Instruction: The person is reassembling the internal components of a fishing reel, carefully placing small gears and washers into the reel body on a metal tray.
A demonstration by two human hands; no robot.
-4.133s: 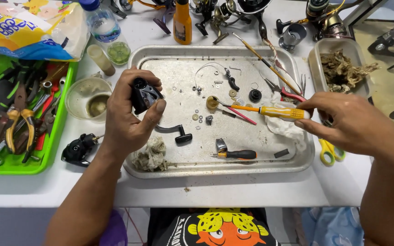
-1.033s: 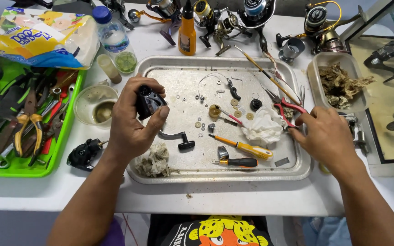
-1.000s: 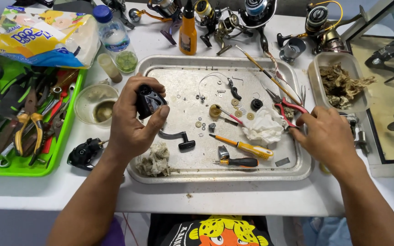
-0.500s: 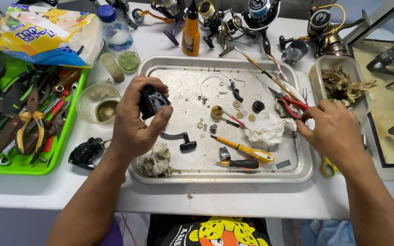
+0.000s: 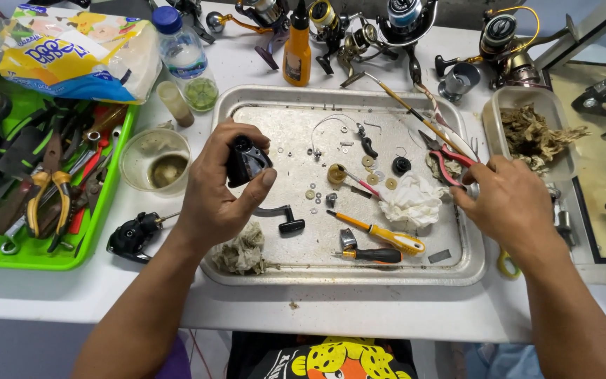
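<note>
Working over a metal tray [image 5: 457, 270] on a white table [image 5: 359, 309], looking straight down. Nearest edge: greasy rag [image 5: 241, 250] sitting just inside the tray's front rim, black-handled screwdriver [image 5: 367, 254] lying next to a yellow-handled screwdriver [image 5: 380, 234], crank handle [image 5: 280, 216] resting loose on the tray floor. Left hand [image 5: 217, 191] gripping the reel body [image 5: 247, 160] up off the tray, fingers wrapped around the back and thumb pressing on the right side. Probably light but dense for its size, rigid, likely a bit oily, so holding it by the solid housing and keeping off any open gear side seems the safe bet. Right hand [image 5: 506, 203] hovering at the tray's right rim with fingertips touching the red pliers [image 5: 449, 157]; looking half curled, but not possible to tell if it's actually clamping them. Mid-tray: crumpled white tissue [image 5: 411, 201], washers [image 5: 367, 161] and tiny screws scattered about, easy to lose. Off to the left, green tray [image 5: 85, 245] stuffed with pliers and wrenches, a second black reel [image 5: 133, 234] on the table beside it, a plastic cup [image 5: 154, 156]. Further back: water bottle [image 5: 184, 52], orange oil bottle [image 5: 296, 49], a row of spinning reels [image 5: 405, 17], a tub [image 5: 520, 105] holding brownish scraps.
</note>
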